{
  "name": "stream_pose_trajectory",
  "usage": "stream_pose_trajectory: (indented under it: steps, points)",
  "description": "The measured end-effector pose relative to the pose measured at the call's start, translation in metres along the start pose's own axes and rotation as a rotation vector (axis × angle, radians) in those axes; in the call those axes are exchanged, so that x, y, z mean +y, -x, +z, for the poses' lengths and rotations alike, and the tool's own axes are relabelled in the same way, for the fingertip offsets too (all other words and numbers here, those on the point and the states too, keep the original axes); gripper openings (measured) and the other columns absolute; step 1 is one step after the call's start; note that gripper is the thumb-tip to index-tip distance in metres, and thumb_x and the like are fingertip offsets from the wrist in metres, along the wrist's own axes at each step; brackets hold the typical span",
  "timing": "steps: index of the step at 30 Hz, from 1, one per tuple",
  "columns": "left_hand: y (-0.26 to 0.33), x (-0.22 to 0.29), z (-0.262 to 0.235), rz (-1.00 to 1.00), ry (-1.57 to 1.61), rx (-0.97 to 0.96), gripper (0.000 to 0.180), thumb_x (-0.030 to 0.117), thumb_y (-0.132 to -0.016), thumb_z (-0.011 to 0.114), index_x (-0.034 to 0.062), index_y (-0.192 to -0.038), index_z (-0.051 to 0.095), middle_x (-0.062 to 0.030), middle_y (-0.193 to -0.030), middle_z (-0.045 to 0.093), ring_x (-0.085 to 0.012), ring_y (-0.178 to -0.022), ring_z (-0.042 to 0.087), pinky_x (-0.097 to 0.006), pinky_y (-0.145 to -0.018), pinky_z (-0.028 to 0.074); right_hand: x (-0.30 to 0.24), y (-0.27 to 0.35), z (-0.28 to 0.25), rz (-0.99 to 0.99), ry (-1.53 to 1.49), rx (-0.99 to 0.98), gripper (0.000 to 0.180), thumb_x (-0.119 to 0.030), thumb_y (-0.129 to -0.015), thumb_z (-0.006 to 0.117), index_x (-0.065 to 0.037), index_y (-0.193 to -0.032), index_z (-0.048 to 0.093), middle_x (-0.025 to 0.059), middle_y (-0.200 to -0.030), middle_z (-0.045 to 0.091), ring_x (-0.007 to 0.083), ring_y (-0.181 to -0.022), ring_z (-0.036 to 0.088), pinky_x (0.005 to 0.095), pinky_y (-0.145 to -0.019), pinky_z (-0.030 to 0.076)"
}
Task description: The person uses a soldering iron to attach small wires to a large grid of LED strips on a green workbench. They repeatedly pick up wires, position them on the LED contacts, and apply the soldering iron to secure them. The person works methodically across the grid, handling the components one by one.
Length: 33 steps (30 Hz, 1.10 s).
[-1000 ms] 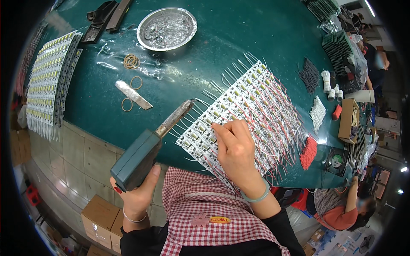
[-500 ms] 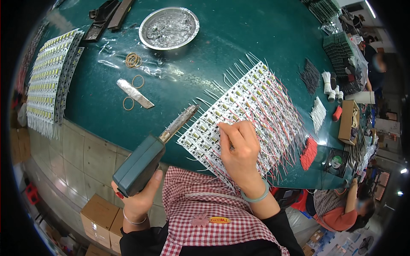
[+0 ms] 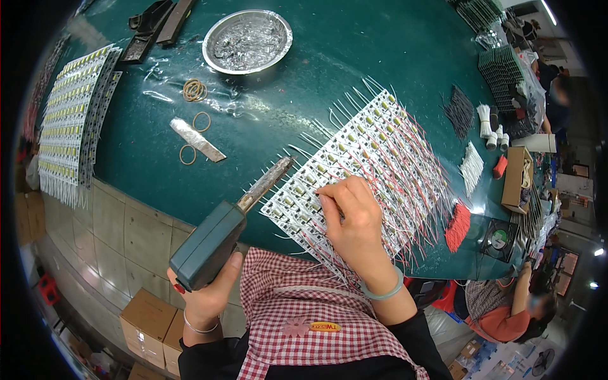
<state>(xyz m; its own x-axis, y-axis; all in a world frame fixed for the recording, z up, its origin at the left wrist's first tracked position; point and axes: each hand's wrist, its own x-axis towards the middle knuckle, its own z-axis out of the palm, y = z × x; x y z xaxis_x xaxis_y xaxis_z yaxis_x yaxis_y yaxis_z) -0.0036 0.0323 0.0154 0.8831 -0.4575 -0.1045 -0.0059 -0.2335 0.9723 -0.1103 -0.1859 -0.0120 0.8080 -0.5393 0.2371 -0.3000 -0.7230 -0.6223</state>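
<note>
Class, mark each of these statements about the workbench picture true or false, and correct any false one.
1. The left hand grips a dark green soldering gun. True.
2. The right hand rests on the white panel of small circuit boards with red and white wires. True.
3. The round metal bowl sits on the floor. False: on the green table.
4. The tan rubber bands lie inside the bowl. False: beside it.

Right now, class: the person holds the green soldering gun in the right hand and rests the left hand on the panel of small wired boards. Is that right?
Not quite: the hands are swapped. The head view shows the left hand holding the green soldering gun, while the right hand rests on the panel of small wired boards.
</note>
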Motion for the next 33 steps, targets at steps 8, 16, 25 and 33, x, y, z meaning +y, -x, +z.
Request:
stream_pose_trajectory:
  steps: [8,16,25,33]
  points:
    - [-0.003,0.005,0.004,-0.054,0.019,-0.019,0.035,0.001,-0.073,0.078,-0.0079,-0.106,0.068,-0.0125,-0.096,0.072,-0.0169,-0.085,0.068,-0.028,-0.074,0.053,-0.003,-0.004,-0.003,-0.034,0.082,-0.056,0.011,0.001,-0.077,0.071,-0.003,-0.086,0.066,0.0087,-0.08,0.055,0.027,-0.077,0.058,0.0368,-0.065,0.047]
    - [-0.006,0.012,0.004,-0.016,-0.035,-0.105,0.033,-0.001,-0.073,0.076,-0.006,-0.104,0.068,-0.0102,-0.094,0.069,-0.0156,-0.083,0.066,-0.027,-0.075,0.053,0.001,0.002,0.002,0.005,-0.042,0.045,0.015,0.0,-0.077,0.072,-0.005,-0.09,0.07,0.0077,-0.078,0.054,0.026,-0.074,0.057,0.037,-0.063,0.046]
    - [-0.005,0.011,0.004,-0.073,-0.013,-0.104,0.032,0.0,-0.073,0.076,-0.0061,-0.104,0.068,-0.0099,-0.095,0.069,-0.0152,-0.083,0.065,-0.027,-0.074,0.052,0.001,0.002,0.004,-0.058,0.051,-0.012,0.018,0.0,-0.078,0.072,-0.006,-0.095,0.072,0.0052,-0.078,0.054,0.0237,-0.073,0.056,0.0362,-0.064,0.044]
    - [-0.005,0.01,0.005,-0.003,-0.081,-0.146,0.032,0.0,-0.072,0.076,-0.0069,-0.102,0.068,-0.0113,-0.095,0.069,-0.0158,-0.081,0.065,-0.027,-0.072,0.052,0.003,0.006,0.007,-0.066,-0.003,0.153,0.023,0.007,-0.073,0.073,-0.003,-0.094,0.07,0.0061,-0.073,0.051,0.0238,-0.069,0.054,0.0356,-0.059,0.043]
